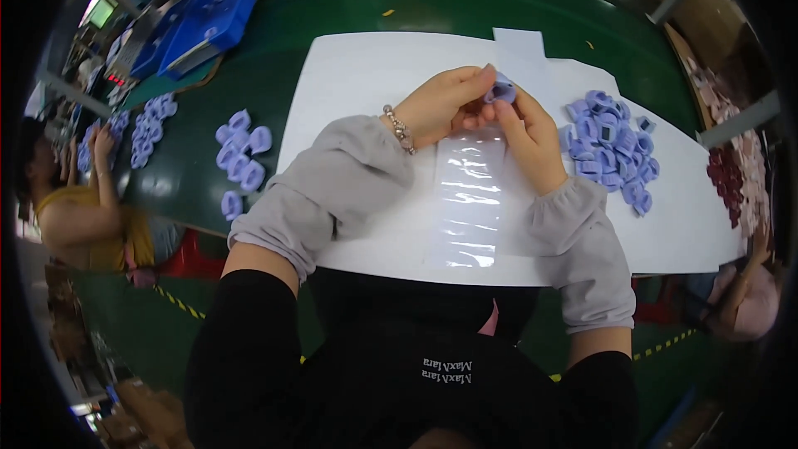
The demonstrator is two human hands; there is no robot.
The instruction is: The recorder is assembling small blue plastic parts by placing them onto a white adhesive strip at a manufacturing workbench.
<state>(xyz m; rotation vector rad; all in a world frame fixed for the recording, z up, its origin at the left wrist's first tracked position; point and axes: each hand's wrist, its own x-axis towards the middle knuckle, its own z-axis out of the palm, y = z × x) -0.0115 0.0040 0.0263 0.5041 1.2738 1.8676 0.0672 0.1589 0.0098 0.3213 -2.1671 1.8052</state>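
Note:
My left hand (445, 101) and my right hand (534, 140) come together above a white sheet. Between their fingertips they grip a small lavender ring-shaped piece (501, 89), its hollow side showing. Both hands have closed fingers around it. Just below lies a strip of shiny clear film (470, 199), running toward me. To the right of my right hand is a heap of similar lavender pieces (611, 145), some with a dark spot. A smaller loose group of lavender pieces (241, 150) lies left of my left forearm.
The white sheet (357, 62) covers part of a green table (432, 0). Blue trays (212, 21) stand at the far left. A person (83, 208) sits at left near more lavender pieces (152, 129). Another person (740, 295) sits at right by dark red pieces (725, 185).

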